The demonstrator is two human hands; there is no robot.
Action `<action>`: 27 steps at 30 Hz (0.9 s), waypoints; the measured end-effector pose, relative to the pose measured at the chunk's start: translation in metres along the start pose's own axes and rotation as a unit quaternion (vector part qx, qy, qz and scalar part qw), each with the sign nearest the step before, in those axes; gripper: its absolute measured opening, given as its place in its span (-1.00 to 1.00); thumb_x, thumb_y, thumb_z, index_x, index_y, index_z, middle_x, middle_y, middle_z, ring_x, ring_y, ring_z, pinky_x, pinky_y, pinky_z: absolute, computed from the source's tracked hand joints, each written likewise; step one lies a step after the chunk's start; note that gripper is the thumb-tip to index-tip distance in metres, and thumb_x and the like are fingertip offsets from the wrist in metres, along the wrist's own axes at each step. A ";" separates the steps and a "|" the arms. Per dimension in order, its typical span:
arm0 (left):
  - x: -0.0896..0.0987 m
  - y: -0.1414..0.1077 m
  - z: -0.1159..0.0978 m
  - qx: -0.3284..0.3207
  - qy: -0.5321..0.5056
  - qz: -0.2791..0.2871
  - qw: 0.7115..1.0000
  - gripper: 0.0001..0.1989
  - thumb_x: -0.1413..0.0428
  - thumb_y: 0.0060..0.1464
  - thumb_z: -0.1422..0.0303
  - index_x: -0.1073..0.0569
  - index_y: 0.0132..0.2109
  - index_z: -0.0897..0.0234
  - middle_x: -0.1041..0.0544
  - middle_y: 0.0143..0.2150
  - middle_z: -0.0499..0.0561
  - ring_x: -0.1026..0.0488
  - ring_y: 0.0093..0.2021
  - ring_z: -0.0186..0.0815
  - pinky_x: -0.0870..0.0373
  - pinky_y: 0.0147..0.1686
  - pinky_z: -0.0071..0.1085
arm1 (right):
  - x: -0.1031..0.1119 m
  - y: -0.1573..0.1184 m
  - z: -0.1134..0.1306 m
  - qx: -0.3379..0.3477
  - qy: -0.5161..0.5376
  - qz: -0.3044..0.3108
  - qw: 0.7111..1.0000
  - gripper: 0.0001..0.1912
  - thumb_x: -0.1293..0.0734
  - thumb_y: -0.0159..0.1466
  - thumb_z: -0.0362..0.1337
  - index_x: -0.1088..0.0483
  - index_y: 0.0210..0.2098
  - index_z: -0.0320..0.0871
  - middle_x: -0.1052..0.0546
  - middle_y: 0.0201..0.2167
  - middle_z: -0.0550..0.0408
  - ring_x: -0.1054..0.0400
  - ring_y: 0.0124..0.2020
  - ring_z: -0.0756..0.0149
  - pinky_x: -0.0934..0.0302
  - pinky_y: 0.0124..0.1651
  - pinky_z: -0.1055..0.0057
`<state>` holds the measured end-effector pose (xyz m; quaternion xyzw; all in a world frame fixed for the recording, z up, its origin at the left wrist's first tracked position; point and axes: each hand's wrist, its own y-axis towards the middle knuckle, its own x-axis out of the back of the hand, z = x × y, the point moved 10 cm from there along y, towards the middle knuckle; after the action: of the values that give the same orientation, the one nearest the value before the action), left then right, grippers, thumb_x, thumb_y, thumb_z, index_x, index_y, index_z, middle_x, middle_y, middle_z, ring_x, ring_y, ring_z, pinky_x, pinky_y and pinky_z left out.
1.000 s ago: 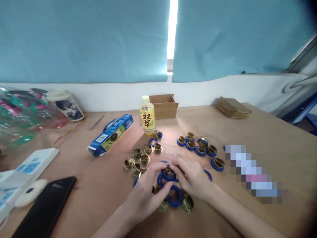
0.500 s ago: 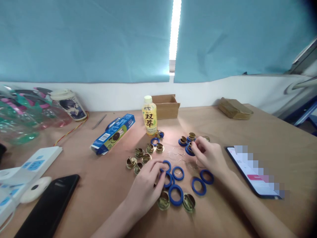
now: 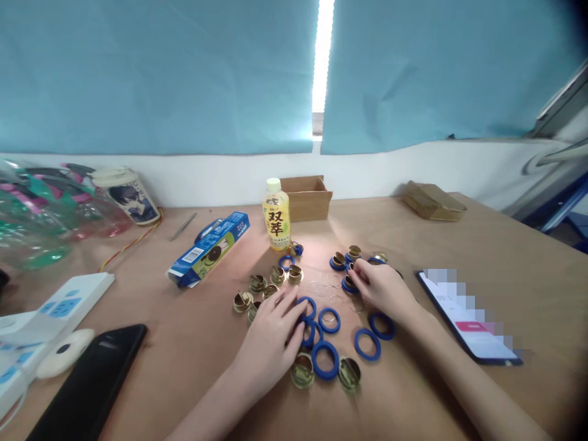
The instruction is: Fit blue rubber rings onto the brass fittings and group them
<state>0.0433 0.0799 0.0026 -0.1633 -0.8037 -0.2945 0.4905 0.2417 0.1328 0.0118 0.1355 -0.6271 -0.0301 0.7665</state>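
Over the left part of a loose group of blue rings (image 3: 325,361) rests my left hand (image 3: 275,337), fingers spread and curved down, its fingertips at the nearest rings. Several brass-coloured round parts (image 3: 295,274) lie beyond it. My right hand (image 3: 383,291) has thumb and fingers pinched at a cluster of brass parts seated in blue rings (image 3: 338,261); what lies between the fingertips is too small to make out. Thin wire rings (image 3: 320,286) lie between the hands. Two more brass parts (image 3: 350,373) sit near the front.
A yellow-labelled bottle (image 3: 276,215) stands before an open cardboard box (image 3: 306,199). The blue carton (image 3: 209,250), black phone (image 3: 89,383) and power strip (image 3: 55,318) are left. A lit phone (image 3: 468,318) lies right, with a brown packet (image 3: 432,201) behind.
My right hand has shifted slightly around the cluster, exposing more of the parts behind it. My left hand has moved a little, with its fingers more spread.
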 end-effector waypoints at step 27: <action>0.011 0.001 0.003 0.041 -0.071 -0.048 0.995 -0.83 -0.03 0.25 0.41 -0.52 -0.13 0.24 -0.60 -0.09 0.09 -0.46 0.01 -0.08 -0.42 0.06 -0.05 | 0.005 -0.020 0.065 0.165 0.217 0.048 0.961 -0.85 -0.29 0.26 -0.36 -0.37 -0.16 -0.10 -0.46 -0.21 0.06 -0.40 -0.26 0.28 -0.27 -0.21 0.40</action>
<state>0.0372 0.0824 0.0115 -0.1248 -0.8549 -0.2721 0.4238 0.1824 0.1017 0.0227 0.2332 -0.4473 0.1407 0.8519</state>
